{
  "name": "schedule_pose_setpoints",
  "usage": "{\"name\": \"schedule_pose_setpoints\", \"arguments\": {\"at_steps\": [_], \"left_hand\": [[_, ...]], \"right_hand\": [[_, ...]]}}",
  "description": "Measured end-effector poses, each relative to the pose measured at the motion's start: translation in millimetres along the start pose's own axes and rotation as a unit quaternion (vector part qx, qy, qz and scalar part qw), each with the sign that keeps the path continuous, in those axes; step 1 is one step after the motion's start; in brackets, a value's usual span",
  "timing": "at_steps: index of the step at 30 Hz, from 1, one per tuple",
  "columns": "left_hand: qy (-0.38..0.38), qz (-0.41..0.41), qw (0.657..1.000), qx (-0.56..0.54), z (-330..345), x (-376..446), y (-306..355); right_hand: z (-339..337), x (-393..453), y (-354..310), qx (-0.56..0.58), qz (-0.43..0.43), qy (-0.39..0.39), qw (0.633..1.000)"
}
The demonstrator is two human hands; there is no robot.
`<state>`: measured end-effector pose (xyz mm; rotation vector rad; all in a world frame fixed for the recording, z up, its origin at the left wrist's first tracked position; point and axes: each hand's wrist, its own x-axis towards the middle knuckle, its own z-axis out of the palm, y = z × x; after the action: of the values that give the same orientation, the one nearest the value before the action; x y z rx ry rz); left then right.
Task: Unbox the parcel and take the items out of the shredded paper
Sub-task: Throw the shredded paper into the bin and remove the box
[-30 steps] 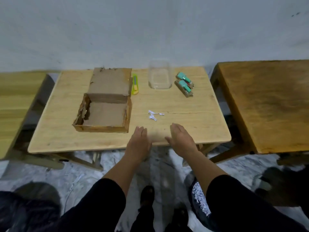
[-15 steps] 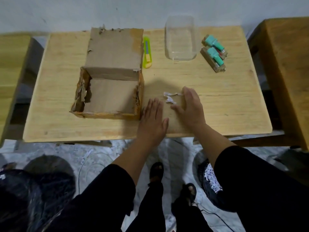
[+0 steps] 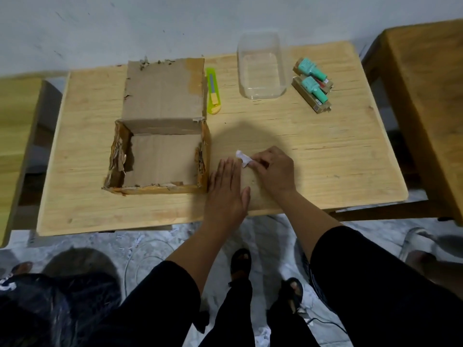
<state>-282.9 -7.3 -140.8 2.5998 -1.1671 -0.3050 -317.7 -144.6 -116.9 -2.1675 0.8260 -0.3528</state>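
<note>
An open cardboard box (image 3: 160, 159) lies on the wooden table (image 3: 325, 151), its lid folded back toward the wall and its inside bare. My left hand (image 3: 226, 189) rests flat on the table just right of the box, fingers together. Beside it my right hand (image 3: 271, 169) pinches a scrap of white shredded paper (image 3: 243, 157) against the tabletop. Two teal items on brown card backings (image 3: 313, 81) lie at the table's far right.
A yellow-green utility knife (image 3: 213, 91) lies beside the box lid. A clear plastic container (image 3: 260, 66) stands near the wall. A darker wooden table (image 3: 431, 96) is at the right, another (image 3: 15, 136) at the left. A black bag (image 3: 57, 304) and paper scraps sit on the floor.
The view has tilted down and closer to the table. Both hands slid forward from the front edge; my right hand has closed its fingers on the white paper scraps.
</note>
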Motion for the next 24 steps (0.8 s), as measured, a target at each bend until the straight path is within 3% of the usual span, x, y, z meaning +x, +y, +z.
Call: {"name": "schedule_pose_setpoints", "arguments": {"at_steps": [8,19,24], "left_hand": [[-0.019,0.0,1.0,0.008,-4,1,5],[-0.121,0.231,0.965,0.016,22,14,117],[-0.131,0.22,0.965,0.058,39,4,157]], "right_hand": [[-22,-24,7,0.007,0.078,0.059,0.995],[-119,-90,59,0.021,0.245,0.19,0.95],[-156,-133,96,0.012,0.309,0.228,0.923]]}}
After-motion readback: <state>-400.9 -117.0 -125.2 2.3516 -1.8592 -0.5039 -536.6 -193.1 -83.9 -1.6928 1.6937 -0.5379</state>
